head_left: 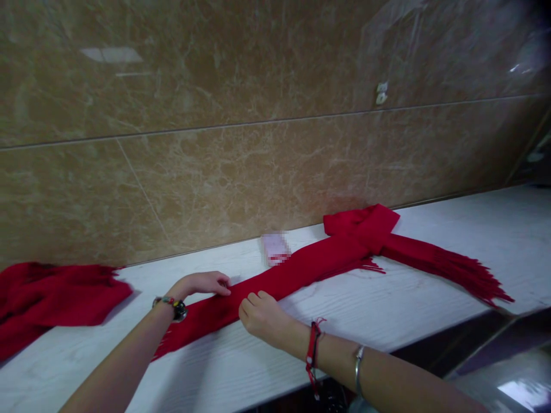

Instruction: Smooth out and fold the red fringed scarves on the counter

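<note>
A long red scarf (325,261) with fringed ends lies folded into a narrow strip, slanting across the white tabletop. On its far edge, toward the left end, the bent fingers of my left hand (209,283) pinch the cloth. My right hand (263,319) is closed on the near edge, a little further right, with its fingertips curled against the fabric. Both fringed wrist-side folds lie flat; the strip's right end meets a crossed, bunched piece of red scarf (374,226) whose fringe (482,281) trails right. Where the pieces join is unclear.
Another red scarf (64,292) lies crumpled at the left. A small pale, blurred packet (274,248) rests behind the strip, near the wall. The marbled tile wall (241,172) borders the back of the white table (456,229). Its front edge runs along the lower right.
</note>
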A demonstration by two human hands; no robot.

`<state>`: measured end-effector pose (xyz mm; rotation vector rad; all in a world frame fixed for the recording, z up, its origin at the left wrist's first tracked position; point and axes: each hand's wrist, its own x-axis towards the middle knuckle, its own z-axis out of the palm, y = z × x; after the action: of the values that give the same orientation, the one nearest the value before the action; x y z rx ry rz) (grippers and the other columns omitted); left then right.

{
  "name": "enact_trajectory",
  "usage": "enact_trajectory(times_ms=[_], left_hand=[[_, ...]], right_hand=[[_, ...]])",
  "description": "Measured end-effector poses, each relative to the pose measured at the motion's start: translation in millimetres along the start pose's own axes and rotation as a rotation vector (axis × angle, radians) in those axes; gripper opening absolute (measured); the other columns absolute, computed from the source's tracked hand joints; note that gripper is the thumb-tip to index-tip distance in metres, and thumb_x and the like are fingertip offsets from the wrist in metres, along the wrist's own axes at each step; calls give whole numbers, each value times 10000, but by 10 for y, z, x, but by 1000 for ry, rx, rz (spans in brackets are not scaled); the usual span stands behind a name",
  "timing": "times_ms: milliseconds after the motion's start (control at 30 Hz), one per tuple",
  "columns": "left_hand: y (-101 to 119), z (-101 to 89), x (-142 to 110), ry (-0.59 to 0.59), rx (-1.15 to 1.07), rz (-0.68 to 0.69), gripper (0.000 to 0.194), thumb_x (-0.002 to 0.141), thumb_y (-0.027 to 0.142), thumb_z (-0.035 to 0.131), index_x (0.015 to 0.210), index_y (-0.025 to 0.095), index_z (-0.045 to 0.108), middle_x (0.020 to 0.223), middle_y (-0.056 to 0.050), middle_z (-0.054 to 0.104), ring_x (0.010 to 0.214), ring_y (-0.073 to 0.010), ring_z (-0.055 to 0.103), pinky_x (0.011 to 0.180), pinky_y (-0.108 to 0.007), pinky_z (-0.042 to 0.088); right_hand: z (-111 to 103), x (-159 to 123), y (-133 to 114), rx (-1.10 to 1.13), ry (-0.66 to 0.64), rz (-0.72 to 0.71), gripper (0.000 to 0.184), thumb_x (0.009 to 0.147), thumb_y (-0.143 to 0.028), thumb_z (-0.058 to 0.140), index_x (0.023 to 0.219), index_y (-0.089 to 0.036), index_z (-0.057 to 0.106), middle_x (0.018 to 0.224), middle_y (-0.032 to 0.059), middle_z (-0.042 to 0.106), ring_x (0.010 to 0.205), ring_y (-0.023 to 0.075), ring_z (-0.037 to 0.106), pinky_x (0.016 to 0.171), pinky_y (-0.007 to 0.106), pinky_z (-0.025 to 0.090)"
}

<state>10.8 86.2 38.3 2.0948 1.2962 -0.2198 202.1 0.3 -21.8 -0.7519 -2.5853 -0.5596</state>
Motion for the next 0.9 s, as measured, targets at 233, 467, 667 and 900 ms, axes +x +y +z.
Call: enact_trajectory(times_ms=[233, 467, 667, 900], left_hand=[[-169, 0, -232, 26, -51, -55, 271, 628, 391, 555, 783, 181, 628, 736, 5, 610, 702, -155, 491, 653, -234, 372], [-176, 32, -243, 49, -200, 3, 269, 622, 421, 591, 730, 176, 620, 659, 30, 566, 644, -129, 456, 613, -235, 340], [28, -152, -241, 160, -420, 129, 297, 672, 460, 569, 736, 171, 547, 679, 28, 535, 657, -120, 469, 626, -238, 371], [981, -646, 203, 280, -720, 348, 251, 703, 365, 604, 838, 158, 559, 852, -19, 590, 780, -126, 529, 732, -259, 411]], right_hand=[[66, 296, -268, 65, -44, -31, 104, 807, -77, 484, 789, -69, 586, 732, 96, 594, 700, 200, 523, 568, 313, 391], [-16, 262, -303, 45, -73, -26, 110, 800, -51, 471, 789, -80, 577, 740, 93, 594, 686, 193, 542, 537, 297, 408], [-456, 211, 120, -79, -51, -1, 178, 843, -77, 417, 980, -72, 529, 806, 98, 596, 681, 182, 563, 504, 277, 409], [-1271, -36, 1060, -310, -117, 171, 288, 890, -101, 332, 1139, -103, 476, 817, 104, 603, 699, 164, 570, 544, 250, 393]])
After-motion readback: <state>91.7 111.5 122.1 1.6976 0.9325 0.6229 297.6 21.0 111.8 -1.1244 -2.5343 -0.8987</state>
